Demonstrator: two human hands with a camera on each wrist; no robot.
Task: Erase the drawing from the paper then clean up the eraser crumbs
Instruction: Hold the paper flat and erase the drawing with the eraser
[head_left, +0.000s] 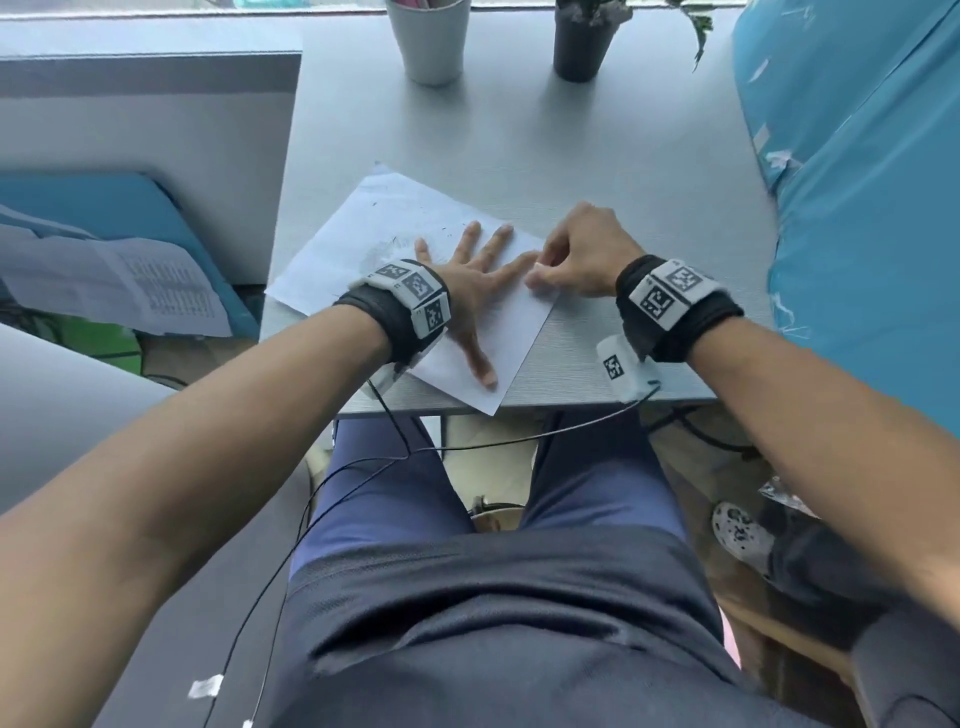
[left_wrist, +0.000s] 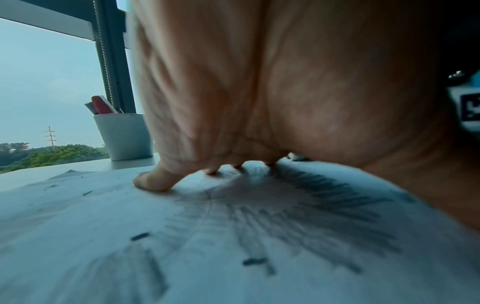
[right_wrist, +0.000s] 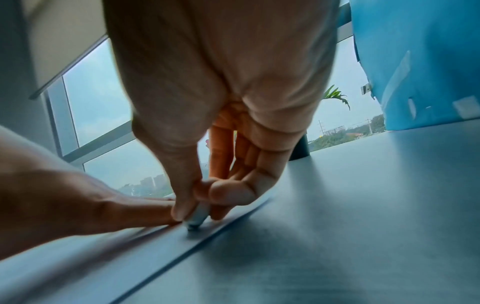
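Note:
A white sheet of paper (head_left: 363, 234) lies slanted on the grey desk (head_left: 597, 166). My left hand (head_left: 472, 270) lies flat on it with fingers spread, pressing it down. Under that palm the left wrist view shows a dark pencil drawing (left_wrist: 298, 209) and dark eraser crumbs (left_wrist: 140, 236) scattered on the paper (left_wrist: 64, 216). My right hand (head_left: 576, 254) pinches a small whitish eraser (right_wrist: 196, 219) between thumb and fingers, its tip pressed on the paper (right_wrist: 78, 257) near the sheet's right edge, beside my left index finger (right_wrist: 116, 209).
A white cup (head_left: 428, 36) holding pens and a dark plant pot (head_left: 582, 41) stand at the desk's far edge by the window. A blue padded object (head_left: 857, 156) rises at the right. Printed sheets (head_left: 119, 280) lie on a blue surface at the left.

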